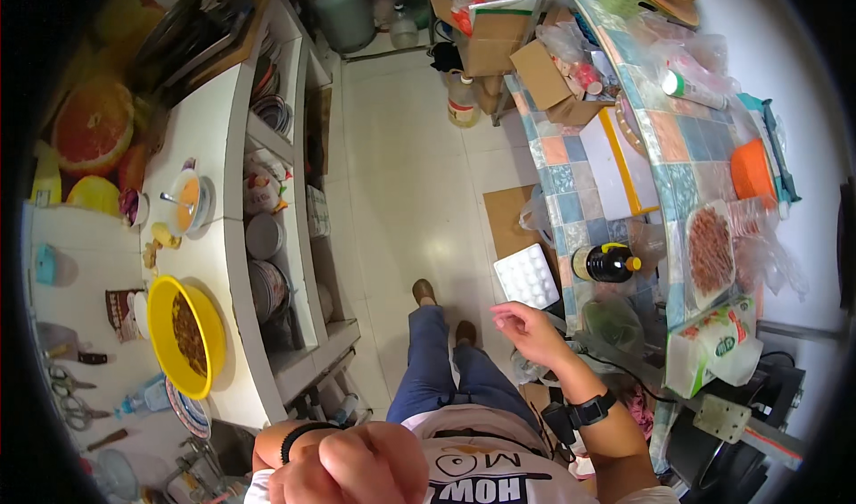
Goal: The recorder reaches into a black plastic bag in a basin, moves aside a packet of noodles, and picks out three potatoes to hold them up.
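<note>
My left hand [357,466] is raised close in at the bottom of the head view, fingers curled into a fist, a black band at the wrist. Whatever it may hold is hidden. Held out over the floor, my right hand [529,333] has its fingers loosely stretched, with nothing in them. A black watch-like device [592,409] is on that wrist. Nearest to this hand is a white tray of round pale things, likely eggs [527,276]. A dark bottle with a yellow cap [606,262] lies or leans on the lower shelf beyond it.
On the left counter [230,370] stand a yellow basin [214,348] of brown food and a bowl of orange liquid [189,202] with a spoon. Shelves below hold dishes. The checkered table [691,134] at right carries a plate of minced meat [711,250] and a tissue pack [716,348].
</note>
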Demonstrator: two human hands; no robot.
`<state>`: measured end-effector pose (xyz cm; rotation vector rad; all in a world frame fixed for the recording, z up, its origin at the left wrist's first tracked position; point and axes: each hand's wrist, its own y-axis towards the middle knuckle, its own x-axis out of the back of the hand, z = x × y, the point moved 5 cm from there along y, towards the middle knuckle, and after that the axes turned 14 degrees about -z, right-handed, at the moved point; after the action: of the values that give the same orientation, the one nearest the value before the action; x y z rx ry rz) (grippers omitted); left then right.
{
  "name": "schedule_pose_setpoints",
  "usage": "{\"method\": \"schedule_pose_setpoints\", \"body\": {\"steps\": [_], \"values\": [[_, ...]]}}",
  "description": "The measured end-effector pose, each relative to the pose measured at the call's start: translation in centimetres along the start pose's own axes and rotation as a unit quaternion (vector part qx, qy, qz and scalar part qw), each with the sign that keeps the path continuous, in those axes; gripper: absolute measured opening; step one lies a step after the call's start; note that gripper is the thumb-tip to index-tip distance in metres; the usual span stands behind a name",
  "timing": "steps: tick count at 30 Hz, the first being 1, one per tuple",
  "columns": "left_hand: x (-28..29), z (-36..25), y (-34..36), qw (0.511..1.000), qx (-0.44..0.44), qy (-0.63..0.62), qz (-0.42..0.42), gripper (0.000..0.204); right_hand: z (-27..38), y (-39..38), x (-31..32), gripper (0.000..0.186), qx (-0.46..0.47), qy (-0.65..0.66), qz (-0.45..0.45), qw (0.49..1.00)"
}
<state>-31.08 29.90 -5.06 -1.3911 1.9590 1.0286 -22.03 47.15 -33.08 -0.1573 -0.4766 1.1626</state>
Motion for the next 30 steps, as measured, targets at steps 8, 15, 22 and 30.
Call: {"method": "schedule_pose_setpoints", "body": {"steps": [8, 15, 22, 30], "values": [[1.8, 5.7, 8.5, 0.989, -0.079, -0.075, -0.101, 0.011, -1.7, 8.5, 0.6, 0.02, -0.031, -0.009, -0.045, 0.998], [7.3, 8.2, 15.0, 0.991, 0.113, -0.003, 0.071, 0.009, -5.7, 14.5, -0.1, 0.02, -0.107, 0.011, -0.069, 0.992], [15.9, 18.5, 18.1, 0.986, 0.097, 0.119, 0.064, 0.009, -13.8, 19.2, 0.6, 0.019, -0.13, 0.001, -0.067, 0.989], [34.0, 40.9, 12.1, 0.838, 0.398, 0.37, 0.053, 0.021, -25.0, 24.4, 1.6, 0.019, -0.147, -0.055, -0.118, 0.981]]}}
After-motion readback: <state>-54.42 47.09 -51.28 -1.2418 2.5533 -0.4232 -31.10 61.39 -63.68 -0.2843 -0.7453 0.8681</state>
